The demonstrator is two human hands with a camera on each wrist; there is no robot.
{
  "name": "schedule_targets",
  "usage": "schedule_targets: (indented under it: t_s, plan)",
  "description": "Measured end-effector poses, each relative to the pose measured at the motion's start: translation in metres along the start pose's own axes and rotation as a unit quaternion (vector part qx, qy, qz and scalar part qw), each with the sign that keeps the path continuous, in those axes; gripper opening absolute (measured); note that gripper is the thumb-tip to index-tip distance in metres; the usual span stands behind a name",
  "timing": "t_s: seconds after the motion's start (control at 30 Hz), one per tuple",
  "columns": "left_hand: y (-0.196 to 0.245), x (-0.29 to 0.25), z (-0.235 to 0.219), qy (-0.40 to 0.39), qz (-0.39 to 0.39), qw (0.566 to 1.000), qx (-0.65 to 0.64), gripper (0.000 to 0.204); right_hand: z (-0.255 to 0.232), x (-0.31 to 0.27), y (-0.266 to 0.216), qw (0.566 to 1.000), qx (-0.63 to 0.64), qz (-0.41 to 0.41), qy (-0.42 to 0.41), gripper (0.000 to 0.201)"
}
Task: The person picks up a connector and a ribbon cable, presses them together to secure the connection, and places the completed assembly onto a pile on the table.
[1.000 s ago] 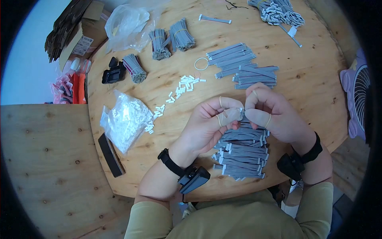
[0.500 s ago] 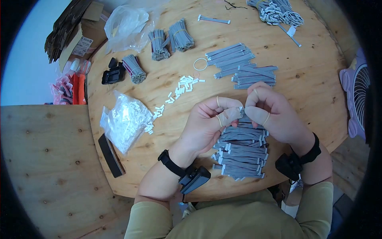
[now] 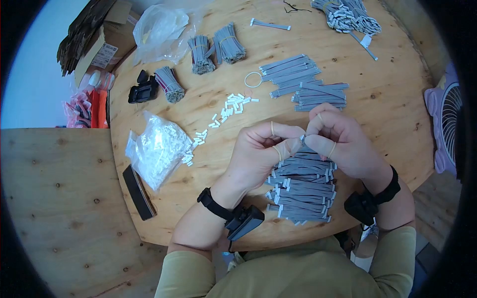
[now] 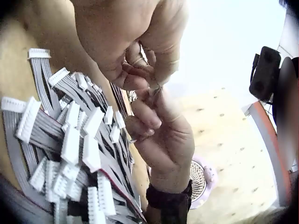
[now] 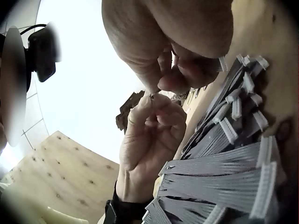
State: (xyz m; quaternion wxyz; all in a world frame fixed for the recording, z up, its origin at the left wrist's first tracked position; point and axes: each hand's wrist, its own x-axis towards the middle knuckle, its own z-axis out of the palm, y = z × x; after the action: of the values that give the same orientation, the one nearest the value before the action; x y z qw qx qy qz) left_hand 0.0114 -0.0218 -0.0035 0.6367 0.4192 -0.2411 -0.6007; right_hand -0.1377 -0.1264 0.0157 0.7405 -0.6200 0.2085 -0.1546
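Note:
Fingertip to fingertip, both hands meet above a pile of grey ribbon cables [image 3: 304,191] with white plugs. My left hand [image 3: 248,154] pinches a small white connector [image 3: 302,140] between thumb and index finger. From the other side, my right hand [image 3: 348,141] pinches the end of a ribbon cable at that connector. A white plug [image 5: 223,64] sticks out past the right hand's curled fingers in the right wrist view. Pale finger covers sit on the thumbs and index fingers. Fingertips hide most of the joint between cable and connector.
Loose white connectors [image 3: 226,110] trail from a clear bag [image 3: 158,151] on the left. Flat ribbon cables [image 3: 293,74] lie beyond the hands. Tied cable bundles [image 3: 228,43] stand farther back, near a black case [image 3: 143,89]. A purple fan [image 3: 444,121] stands at the right edge.
Both hands keep nearly the same place. The fingertips shift slightly around the small connector, which shows a greyer side now. The loose cables and connectors lie as before.

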Motion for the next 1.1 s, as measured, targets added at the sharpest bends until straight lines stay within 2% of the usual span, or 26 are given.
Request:
schedule_targets:
  t_s: [0.13,0.33,0.43,0.53,0.63,0.67,0.77,0.83,0.97,1.07,1.1]
  plan:
    - [0.001,-0.001,0.000,0.007,-0.008,1.000,0.009,0.018,0.001,0.000,0.001,1.000,-0.008,-0.005,0.006,0.006]
    - [-0.002,0.002,0.002,-0.006,0.011,0.999,0.046,0.009,0.004,-0.001,-0.001,0.999,-0.009,0.034,0.005,0.006]
    - [-0.001,0.002,0.003,0.018,0.037,0.985,0.165,0.007,0.003,-0.005,-0.010,0.995,-0.021,0.093,0.005,0.006]
    - [-0.003,0.000,0.002,0.050,0.063,0.935,0.346,0.004,-0.009,-0.002,-0.012,0.978,-0.181,0.051,0.088,0.006]
    - [-0.001,-0.002,0.007,0.061,0.096,0.873,0.474,0.003,-0.014,0.002,-0.008,0.954,-0.257,0.026,0.152,0.005]
    - [-0.001,-0.001,0.010,0.078,0.124,0.852,0.503,0.007,-0.016,0.004,-0.005,0.940,-0.294,-0.020,0.171,0.004]
    - [0.004,-0.002,0.009,0.047,0.134,0.786,0.602,0.012,-0.022,0.015,0.004,0.870,-0.414,-0.157,0.218,0.007]
    - [0.003,-0.002,0.006,0.029,0.130,0.803,0.580,0.012,-0.026,0.024,0.004,0.795,-0.504,-0.240,0.238,0.011]
    - [0.018,-0.004,0.004,0.020,0.080,0.865,0.494,0.012,-0.030,0.034,0.012,0.785,-0.519,-0.242,0.235,0.015]
    - [0.024,0.004,-0.010,0.129,0.166,0.843,0.495,0.013,-0.031,0.036,0.012,0.786,-0.524,-0.234,0.231,0.013]
    - [0.025,0.007,-0.019,0.157,0.196,0.807,0.534,0.013,-0.031,0.035,0.012,0.788,-0.524,-0.229,0.229,0.013]
